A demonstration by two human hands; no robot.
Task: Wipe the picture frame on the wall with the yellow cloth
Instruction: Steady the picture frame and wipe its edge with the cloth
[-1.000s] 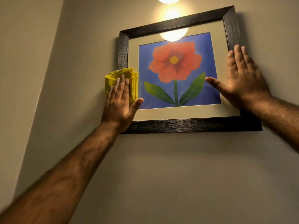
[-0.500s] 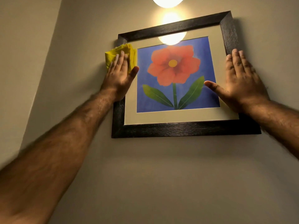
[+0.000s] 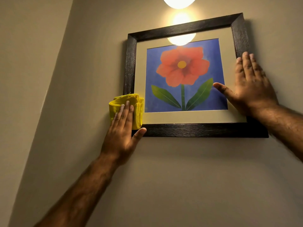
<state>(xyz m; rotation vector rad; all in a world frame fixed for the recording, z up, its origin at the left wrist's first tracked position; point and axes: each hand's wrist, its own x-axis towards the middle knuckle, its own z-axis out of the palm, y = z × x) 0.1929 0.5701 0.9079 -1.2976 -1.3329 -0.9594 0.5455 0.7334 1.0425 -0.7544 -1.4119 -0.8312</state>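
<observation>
A dark, nearly black wooden picture frame (image 3: 196, 130) with a fine brushed grain hangs on a smooth beige painted wall (image 3: 180, 177). It is close to square, slightly wider than tall, and sits a little crooked: its top rail climbs toward the right while the bottom rail runs almost level. Behind glossy glass, a cream mat surrounds a blue print of a red flower (image 3: 182, 66) whose green stem stands upright. A round glowing wall lamp (image 3: 179, 2) above throws a bright reflection onto the glass.

The folded yellow cloth (image 3: 118, 102), soft and layered in thick pleats, lies over the frame's lower left corner, its folds running up and down. The left hand (image 3: 121, 136) presses it flat with fingers extended and thumb spread onto the bottom rail; nothing is gripped. The right hand (image 3: 250, 89) lies open-palmed against the frame's right rail, fingers pointing up, thumb reaching across the glass.
</observation>
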